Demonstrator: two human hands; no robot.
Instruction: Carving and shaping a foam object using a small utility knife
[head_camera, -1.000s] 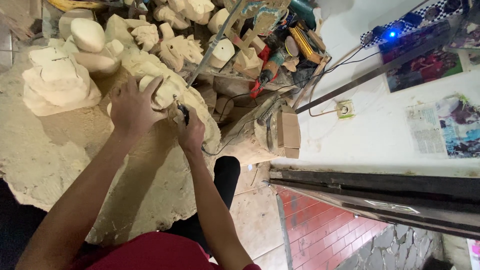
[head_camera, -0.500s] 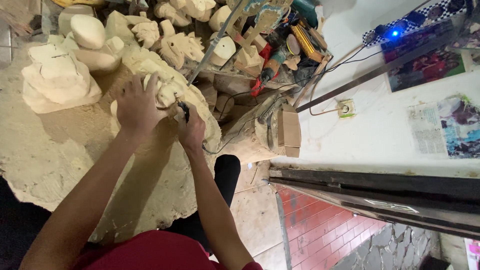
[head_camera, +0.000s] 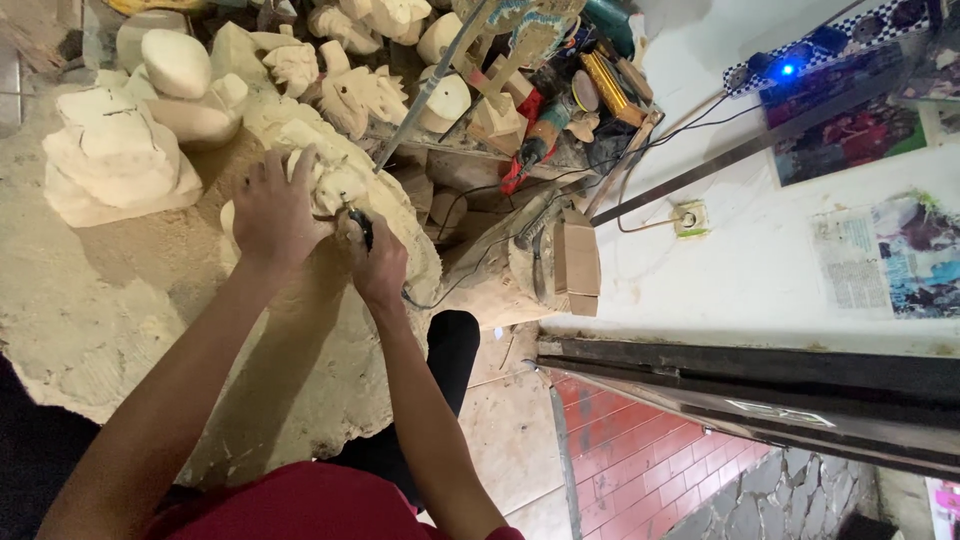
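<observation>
**Hands on a pale wood carving**

The left hand (head_camera: 272, 212) lies spread over the pale carved wooden figure (head_camera: 330, 180) on the sawdust-covered floor (head_camera: 90, 300). The right hand (head_camera: 378, 262) is clenched round a dark-handled tool (head_camera: 360, 226), possibly a corded rotary carver, touching the figure.

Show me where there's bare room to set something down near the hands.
Free: the dusty pale surface left of the left hand, below the stepped block. Crowded: carved pieces and tools beyond the right hand.
</observation>
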